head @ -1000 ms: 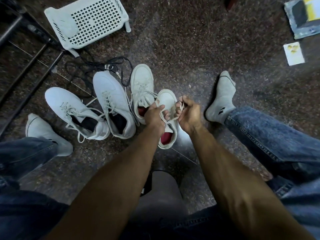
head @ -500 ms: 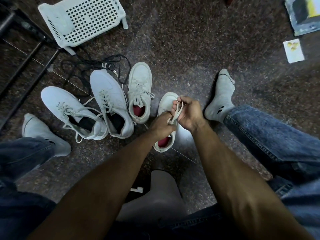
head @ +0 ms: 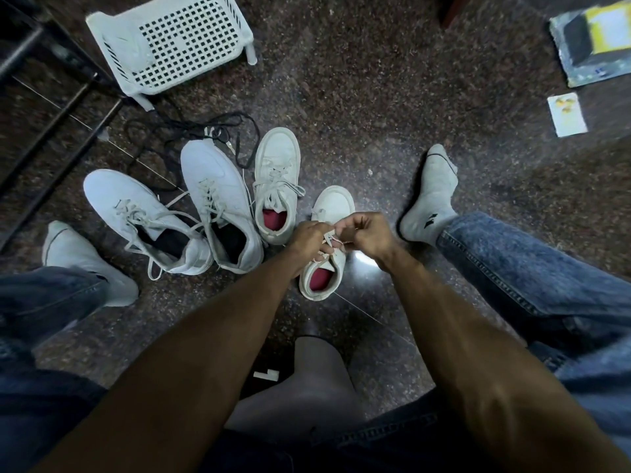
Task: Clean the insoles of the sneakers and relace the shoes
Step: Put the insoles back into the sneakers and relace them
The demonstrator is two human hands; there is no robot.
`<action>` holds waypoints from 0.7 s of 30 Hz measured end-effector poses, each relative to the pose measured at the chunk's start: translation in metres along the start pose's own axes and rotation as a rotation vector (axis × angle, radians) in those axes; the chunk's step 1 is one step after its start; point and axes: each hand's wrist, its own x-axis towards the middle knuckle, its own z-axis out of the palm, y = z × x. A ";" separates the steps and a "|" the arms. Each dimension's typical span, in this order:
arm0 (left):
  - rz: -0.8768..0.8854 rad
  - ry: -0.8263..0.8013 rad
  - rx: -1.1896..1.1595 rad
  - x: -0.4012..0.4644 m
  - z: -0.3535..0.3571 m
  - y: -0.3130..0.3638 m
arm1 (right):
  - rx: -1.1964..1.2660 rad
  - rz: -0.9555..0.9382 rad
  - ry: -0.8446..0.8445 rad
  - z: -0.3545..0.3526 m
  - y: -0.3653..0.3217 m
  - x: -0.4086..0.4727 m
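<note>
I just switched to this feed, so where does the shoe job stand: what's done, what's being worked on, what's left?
Looks done: the two larger white sneakers and the smaller sneaker with the red insole already have laces in. In hand: the left hand and right hand pinch the lace of the last small sneaker. Left: finishing that lace. Insole cleanliness can't be judged. Loose black laces lie on the floor.
</note>
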 end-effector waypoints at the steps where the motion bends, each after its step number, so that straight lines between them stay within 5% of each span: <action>1: 0.004 0.014 -0.023 -0.002 -0.001 0.001 | -0.029 -0.006 0.021 -0.001 -0.001 0.000; 11: 0.034 0.042 -0.107 -0.005 0.000 -0.001 | -0.378 0.287 -0.307 -0.014 -0.011 -0.018; 18: 0.039 0.081 -0.049 -0.003 -0.001 0.000 | -0.289 0.119 -0.197 0.010 -0.005 -0.022; 21: 0.146 0.091 0.206 -0.002 -0.006 -0.003 | -0.232 0.119 -0.139 0.015 -0.002 -0.018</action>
